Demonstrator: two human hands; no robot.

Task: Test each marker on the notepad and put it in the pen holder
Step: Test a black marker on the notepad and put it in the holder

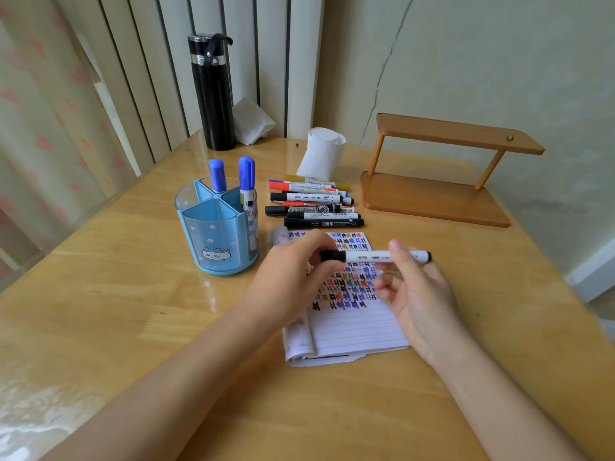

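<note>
Two hands on one black-capped marker (pixel 369 256), level just above the notepad (pixel 356 331): left hand (pixel 293 281) gripping the cap (pixel 332 256), right hand (pixel 419 294) pinching the white barrel. Probably uncapping: pull straight along the barrel, no downward twist, then test on the notepad's blank lower part.

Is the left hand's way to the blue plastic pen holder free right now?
Probably yes: the left hand sits just right of the blue plastic pen holder, only bare tabletop between, though it grips the black cap of the white marker.
</note>
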